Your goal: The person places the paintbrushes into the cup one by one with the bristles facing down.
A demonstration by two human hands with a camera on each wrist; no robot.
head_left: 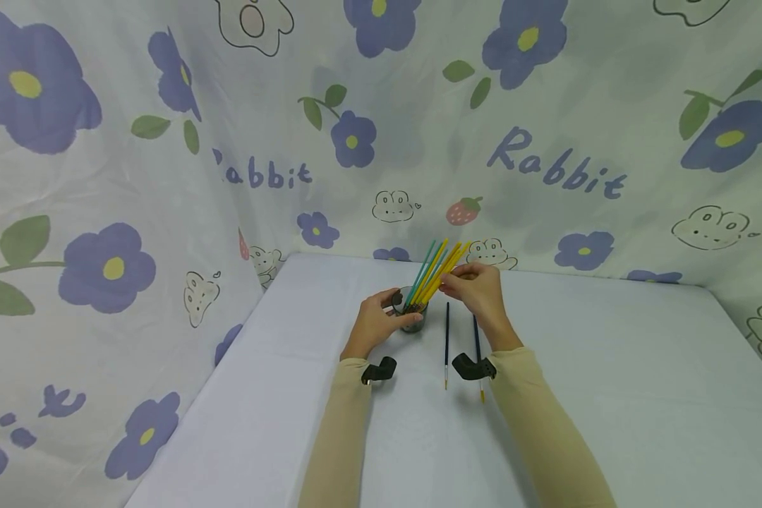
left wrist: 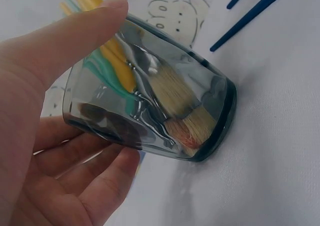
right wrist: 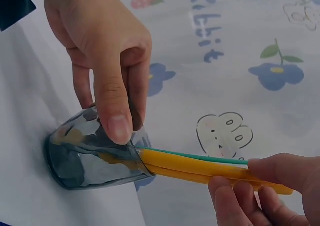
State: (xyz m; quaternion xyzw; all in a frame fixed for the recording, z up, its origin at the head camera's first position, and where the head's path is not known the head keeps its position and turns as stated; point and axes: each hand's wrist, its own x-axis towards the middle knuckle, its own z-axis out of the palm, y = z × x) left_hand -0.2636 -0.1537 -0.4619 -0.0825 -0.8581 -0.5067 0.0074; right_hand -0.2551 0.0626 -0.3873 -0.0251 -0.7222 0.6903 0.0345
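A clear grey glass cup (head_left: 413, 327) stands on the white-covered table, its mouth leaning slightly away in the wrist views. My left hand (head_left: 375, 323) grips it near the rim, thumb on the near side and fingers round the other. Several paintbrushes sit bristles-down inside, with yellow handles (right wrist: 200, 167) and teal handles (head_left: 422, 267) fanning out to the upper right. Pale bristles (left wrist: 172, 88) show through the glass near its base. My right hand (head_left: 481, 288) pinches yellow handles near their upper ends, thumb on one side and fingertips on the other.
Two dark blue paintbrushes, one left (head_left: 447, 339) and one right (head_left: 476, 330), lie on the table (head_left: 609, 367) by the right wrist, bristles toward me. Flower-and-rabbit printed cloth (head_left: 413, 92) hangs behind and at the left. Each wrist wears a black camera mount.
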